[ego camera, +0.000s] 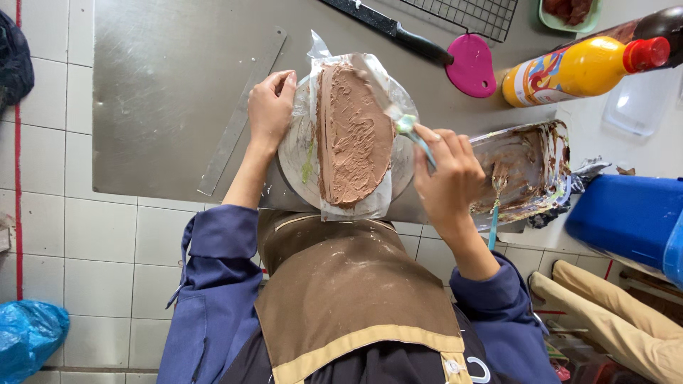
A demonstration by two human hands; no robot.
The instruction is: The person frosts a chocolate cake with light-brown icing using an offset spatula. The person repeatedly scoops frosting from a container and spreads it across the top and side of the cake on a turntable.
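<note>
A half-round cake coated in brown chocolate cream [353,135] lies on clear plastic film on a round turntable [293,158]. My left hand [269,107] grips the turntable's left rim. My right hand [448,174] holds a spatula [400,117] with a pale green handle, its blade resting on the cake's upper right edge. A loaf tin smeared with chocolate cream [526,171] sits just right of my right hand, with a teal-handled tool [496,213] standing in it.
A metal ruler [242,114] lies on the steel table left of the turntable. Behind are a black-handled knife [398,32], a pink scraper [472,65], a wire rack [473,14] and a yellow squeeze bottle [583,67]. A blue box [626,217] stands at right.
</note>
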